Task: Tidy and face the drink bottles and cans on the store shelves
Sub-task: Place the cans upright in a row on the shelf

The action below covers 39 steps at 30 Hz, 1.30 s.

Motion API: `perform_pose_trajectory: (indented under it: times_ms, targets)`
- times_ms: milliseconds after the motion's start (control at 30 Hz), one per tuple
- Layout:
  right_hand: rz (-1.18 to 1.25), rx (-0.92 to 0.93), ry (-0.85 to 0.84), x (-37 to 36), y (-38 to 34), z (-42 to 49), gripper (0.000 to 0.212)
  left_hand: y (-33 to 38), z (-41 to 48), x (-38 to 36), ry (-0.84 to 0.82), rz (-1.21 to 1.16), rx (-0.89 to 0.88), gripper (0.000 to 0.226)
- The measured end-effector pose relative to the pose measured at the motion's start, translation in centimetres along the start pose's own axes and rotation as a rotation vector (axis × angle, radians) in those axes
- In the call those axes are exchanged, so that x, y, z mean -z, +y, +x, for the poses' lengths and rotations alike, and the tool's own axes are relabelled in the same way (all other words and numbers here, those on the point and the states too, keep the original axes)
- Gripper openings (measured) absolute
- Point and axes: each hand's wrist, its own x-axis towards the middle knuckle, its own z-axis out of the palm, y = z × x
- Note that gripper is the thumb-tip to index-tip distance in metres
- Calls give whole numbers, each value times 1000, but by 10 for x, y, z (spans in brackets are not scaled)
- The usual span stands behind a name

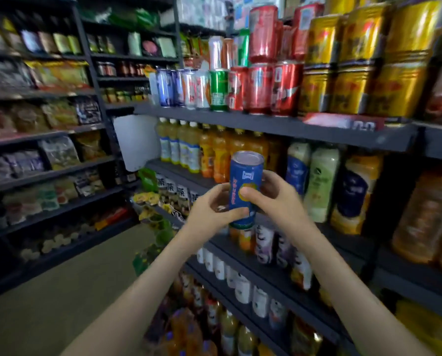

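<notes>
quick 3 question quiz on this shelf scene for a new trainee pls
1. True or false: the left hand and the right hand both hold the blue can.
2. Which drinks stand between the green can and the gold cans?
A. red cans
B. white bottles
C. purple cartons
3. Fill in: the orange bottles stand one level ____ the green can.

Key: 1 true; 2 A; 3 below
</notes>
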Motion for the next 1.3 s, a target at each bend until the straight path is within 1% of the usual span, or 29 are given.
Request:
perform_pose_trajectory:
  times_ms: [67, 133, 233, 333, 433, 500, 567, 600, 667, 700, 767, 833, 933, 1033, 1133, 1300]
  targets:
    - [-32, 47, -40, -29, 0, 43, 46, -6, 29, 34, 92, 3, -67, 49]
    - [-56, 99, -72, -61, 0, 81, 49, -15, 55, 66, 169, -14, -124, 44]
    - [-153, 189, -52, -112, 1, 133, 50, -40, 92, 118, 287, 7, -208, 45]
    - [-238, 245, 20, -161, 7, 188, 56, -64, 138, 171, 360, 58, -297, 55]
    - [-289, 308, 166, -206, 12, 241, 58, -78, 188, 224, 356, 75, -389, 60]
    - [-245, 305, 245, -231, 13, 276, 58, -82, 222, 259, 303, 102, -453, 55]
    - [-223, 298, 286, -252, 8, 310, 54, -80, 257, 292, 272, 148, -496, 51]
    - [-227, 296, 277, -261, 5, 328, 51, -78, 274, 308, 258, 169, -502, 51]
    - [-242, 290, 247, -272, -1, 364, 44, -72, 311, 338, 245, 215, -492, 49]
    - [-275, 288, 250, -276, -3, 380, 40, -68, 329, 353, 240, 224, -472, 45]
    - [-409, 268, 295, -280, -3, 409, 36, -65, 366, 381, 242, 226, -403, 32]
    - [-571, 225, 344, -283, 2, 431, 37, -68, 401, 405, 280, 247, -301, 28]
    - [-750, 146, 371, -288, 13, 458, 44, -83, 447, 430, 315, 305, -163, 38]
    - [-853, 47, 415, -295, 20, 482, 51, -97, 481, 442, 248, 371, -101, 42]
    - [-894, -44, 469, -307, 24, 502, 62, -105, 502, 443, 208, 417, -82, 45]
    - [-894, -122, 557, -316, 29, 522, 62, -114, 522, 438, 160, 442, -108, 49]
